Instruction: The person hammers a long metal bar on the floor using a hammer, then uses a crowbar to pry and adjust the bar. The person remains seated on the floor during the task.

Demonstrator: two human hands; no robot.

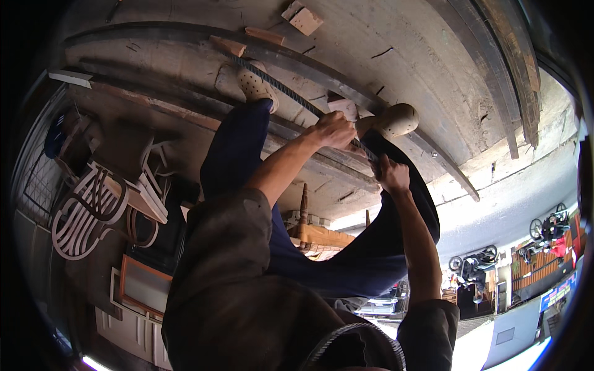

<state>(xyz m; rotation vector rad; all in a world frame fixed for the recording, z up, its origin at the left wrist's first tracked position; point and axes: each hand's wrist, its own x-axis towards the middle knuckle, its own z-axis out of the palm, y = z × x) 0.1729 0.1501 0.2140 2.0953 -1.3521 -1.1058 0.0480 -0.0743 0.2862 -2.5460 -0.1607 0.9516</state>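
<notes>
both fists clamped on ribbed steel bar: left hand at twelve o'clock, right hand toward four. risked slipping off, striking foot beside grip.

blue rectangular sign board at far lower right edge, beside parked scooters

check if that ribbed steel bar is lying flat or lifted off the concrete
Lifted at the near end: both hands, left hand and right hand, grip the ribbed steel bar; its far end reaches the wood blocks.
</notes>
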